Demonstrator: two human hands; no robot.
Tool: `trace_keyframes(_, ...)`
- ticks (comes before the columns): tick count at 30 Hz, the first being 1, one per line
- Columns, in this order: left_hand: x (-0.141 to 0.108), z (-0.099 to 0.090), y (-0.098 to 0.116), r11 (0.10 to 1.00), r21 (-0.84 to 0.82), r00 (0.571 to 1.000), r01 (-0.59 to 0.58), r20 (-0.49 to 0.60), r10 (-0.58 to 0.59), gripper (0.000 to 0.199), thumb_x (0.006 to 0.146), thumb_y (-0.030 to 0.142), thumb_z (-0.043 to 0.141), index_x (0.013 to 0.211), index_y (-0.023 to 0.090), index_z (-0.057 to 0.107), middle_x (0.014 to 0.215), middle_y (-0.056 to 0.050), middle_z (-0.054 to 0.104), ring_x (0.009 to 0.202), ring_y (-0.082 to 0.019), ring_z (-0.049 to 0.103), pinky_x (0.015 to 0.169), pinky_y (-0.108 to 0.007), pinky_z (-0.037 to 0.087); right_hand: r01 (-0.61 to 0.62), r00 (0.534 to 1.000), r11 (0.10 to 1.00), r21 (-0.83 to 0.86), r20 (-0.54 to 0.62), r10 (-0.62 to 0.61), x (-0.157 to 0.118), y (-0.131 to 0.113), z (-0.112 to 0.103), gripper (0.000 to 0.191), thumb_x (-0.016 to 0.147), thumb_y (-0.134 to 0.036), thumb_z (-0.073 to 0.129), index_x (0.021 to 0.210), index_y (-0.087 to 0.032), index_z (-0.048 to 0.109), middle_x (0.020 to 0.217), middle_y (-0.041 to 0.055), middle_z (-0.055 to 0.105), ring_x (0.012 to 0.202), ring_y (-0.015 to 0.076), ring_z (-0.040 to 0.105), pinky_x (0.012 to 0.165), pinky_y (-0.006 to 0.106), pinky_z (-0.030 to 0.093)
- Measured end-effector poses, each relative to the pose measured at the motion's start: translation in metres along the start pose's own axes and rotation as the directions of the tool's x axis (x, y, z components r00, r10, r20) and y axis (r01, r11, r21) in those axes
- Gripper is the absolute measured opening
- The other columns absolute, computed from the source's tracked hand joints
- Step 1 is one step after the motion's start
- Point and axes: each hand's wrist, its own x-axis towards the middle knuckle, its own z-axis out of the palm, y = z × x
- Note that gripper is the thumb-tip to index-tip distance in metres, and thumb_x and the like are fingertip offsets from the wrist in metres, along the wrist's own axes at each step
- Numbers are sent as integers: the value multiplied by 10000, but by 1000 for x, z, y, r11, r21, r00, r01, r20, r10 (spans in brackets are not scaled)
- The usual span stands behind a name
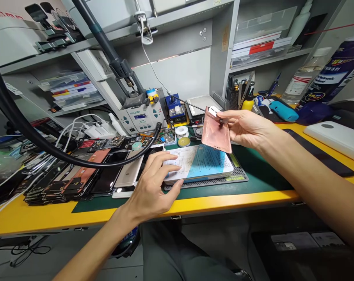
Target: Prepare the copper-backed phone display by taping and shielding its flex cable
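Right hand (247,128) pinches a thin, glossy copper sheet (216,134) by its top corner between narrowly closed fingers, up in the air above a printed blue-and-white packet (196,166). Left hand (149,187) rests on the packet, fingers spread. Yellow surface (48,218) with green mat (264,168) carries stacked phones (65,183); soldering station (141,117) behind.

The copper-coloured sheet (216,130) you pinch is thin metal with a soft satin sheen, and its small white label (214,111) looks like matt paper. The printed paper (191,166) before you is smooth and matt. The green bench mat (261,168) looks like matt rubber, the yellow bench edge (177,205) is smooth painted, the black phone screens (108,173) are glossy glass, and the white soldering station (138,119) is smooth plastic.
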Motion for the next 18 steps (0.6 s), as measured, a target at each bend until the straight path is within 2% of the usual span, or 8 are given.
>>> trace_keyframes(3,1,-3,-1,997,-57,997,47,-59,-51,201,767,88,704,955,144,661,1121,-129,651,1138,-245,564,1016,-440,454,1,1000,1000,-1,-3,-1,1,0,-1,173,888,-2,515,930,-97,654,774,84,703,639,149,683,571,225,631)
trace_keyframes(6,2,-8,-5,992,-74,978,104,-175,-116,149,788,55,681,889,159,646,976,-83,678,1030,-212,612,959,-413,483,-3,1000,1000,-2,-9,3,1,-1,-2,176,888,2,507,912,-96,651,744,79,695,630,148,680,575,224,630)
trace_keyframes(9,-2,-15,-10,981,-85,945,175,-266,-191,128,822,48,653,875,165,650,895,-54,673,928,-188,633,884,-384,504,-5,1000,1000,-4,-13,5,-1,-2,-2,178,883,7,507,908,-93,652,743,82,694,623,149,681,570,222,629)
trace_keyframes(13,-14,-23,-16,959,-117,902,258,-326,-282,95,839,83,657,855,176,669,861,-33,676,860,-178,647,830,-356,515,-1,1000,1000,-9,-10,1,-3,-1,-1,165,876,1,525,912,-88,659,763,86,701,639,155,692,586,230,633)
trace_keyframes(18,-39,-38,-8,924,-120,842,362,-384,-379,84,846,120,659,855,200,680,850,-2,687,828,-147,648,786,-271,520,2,1000,1000,-31,-7,-2,-2,0,0,164,882,-7,528,882,-102,663,750,77,706,617,148,691,588,223,629)
